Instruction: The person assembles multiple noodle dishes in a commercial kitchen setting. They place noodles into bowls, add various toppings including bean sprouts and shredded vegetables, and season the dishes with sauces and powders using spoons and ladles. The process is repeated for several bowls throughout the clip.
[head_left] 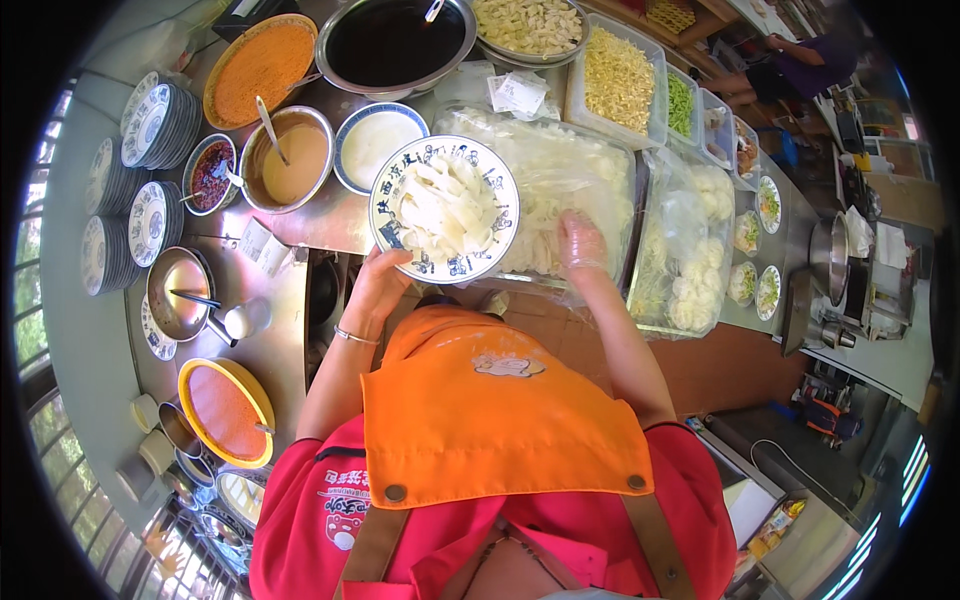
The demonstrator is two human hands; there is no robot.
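A white plate with blue patterns round its rim (503, 232) is held up in my left hand (377, 285), which grips it at the near left edge. Wide white noodles (445, 205) lie heaped on the plate. My right hand (582, 243), in a clear plastic glove, rests at the near side of a large tray of pale noodles (590, 180) partly covered by plastic film. Its fingers point down among the noodles, and whether they hold any is hidden. Beside that tray stands another plastic-lined tray with white rounded lumps of food (700, 270).
Bowls of dark liquid (395, 45), orange sauce (262, 70), tan sauce (290, 165) and chili oil (212, 172) stand at the far left. Stacked plates (150, 220) line the left side. Tubs of chopped food (618, 80) and filled plates (768, 292) stand to the right.
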